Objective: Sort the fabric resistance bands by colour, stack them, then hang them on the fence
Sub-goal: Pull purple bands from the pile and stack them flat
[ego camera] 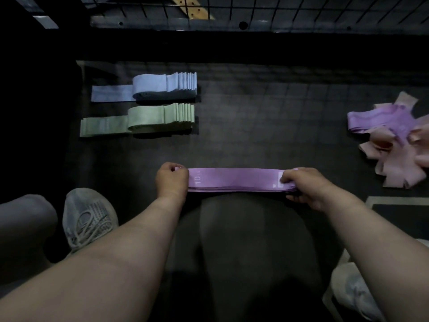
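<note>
The left hand [172, 180] curls its fingers round the left end of a flat stack of purple bands [234, 180]. The right hand [301, 189] pinches the right end, thumb on top and fingers underneath. The stack lies level between them, its edges lined up and white print showing near the left end. It sits low over the dark floor [255, 117], just beyond the person's knee [243, 228].

A broad bare stretch of floor runs from the stack toward the far edge. Toward the far left corner lie two tidy stacks, side by side and well apart from the hands. The blue stack [160, 87] is farther and the green stack [153, 119] nearer. Each has one band trailing flat to the left.

At the right edge lies a loose mixed heap of purple and pink bands [394, 140], its ends splayed in all directions and partly cut off by the picture's edge.

The wire fence [290, 10] runs along the far edge. A grey trainer [89, 217] rests near the left hand.
</note>
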Tool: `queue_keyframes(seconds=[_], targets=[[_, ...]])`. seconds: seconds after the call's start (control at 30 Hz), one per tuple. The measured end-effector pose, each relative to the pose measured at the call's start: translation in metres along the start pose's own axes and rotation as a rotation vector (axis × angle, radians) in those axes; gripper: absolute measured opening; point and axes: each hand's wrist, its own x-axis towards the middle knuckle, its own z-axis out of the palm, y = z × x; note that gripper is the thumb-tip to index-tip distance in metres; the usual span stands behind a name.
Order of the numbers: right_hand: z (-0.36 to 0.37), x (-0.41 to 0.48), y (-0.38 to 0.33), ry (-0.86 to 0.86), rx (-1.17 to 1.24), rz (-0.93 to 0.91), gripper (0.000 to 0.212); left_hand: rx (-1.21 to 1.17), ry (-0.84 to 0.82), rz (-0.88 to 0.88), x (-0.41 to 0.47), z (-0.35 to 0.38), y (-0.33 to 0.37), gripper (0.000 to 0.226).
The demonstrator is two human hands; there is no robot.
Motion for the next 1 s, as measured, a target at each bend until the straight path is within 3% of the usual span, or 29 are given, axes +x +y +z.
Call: queue_keyframes(seconds=[0.13,0.23,0.33,0.4,0.43,0.5,0.57,0.63,0.87,1.0], targets=[[0.001,0.005,0.007,0.067,-0.104,-0.049,0.006,0.036,-0.074,0.039,-0.005,0.002,0.001,0.013],[0.005,0.011,0.014,0.172,-0.202,-0.109,0.008,0.231,-0.125,0.099,-0.007,0.002,0.006,0.022],[0.008,0.011,0.018,0.311,-0.53,-0.113,0.046,0.587,-0.136,0.126,-0.009,0.002,0.007,0.036],[0.011,0.006,0.018,0.434,-0.868,-0.305,0.075,0.855,-0.084,0.342,-0.014,0.002,0.005,0.047],[0.014,0.003,0.017,0.407,-0.97,-0.474,0.08,0.897,-0.099,0.49,-0.016,0.004,0.004,0.053],[0.022,-0.002,0.015,0.183,-1.069,-0.715,0.082,0.928,-0.243,0.741,-0.018,0.008,0.001,0.066],[0.034,-0.006,0.014,0.034,-1.185,-0.821,0.084,0.988,-0.355,0.843,-0.019,0.014,-0.001,0.079],[0.047,-0.009,0.014,0.035,-1.295,-0.904,0.08,1.031,-0.374,0.852,-0.021,0.02,-0.002,0.08],[0.058,-0.013,0.015,0.039,-1.328,-0.88,0.059,1.054,-0.34,0.9,-0.021,0.026,-0.001,0.049],[0.057,-0.009,0.015,0.016,-1.337,-0.894,0.067,1.041,-0.358,0.889,-0.023,0.027,0.002,0.053]])
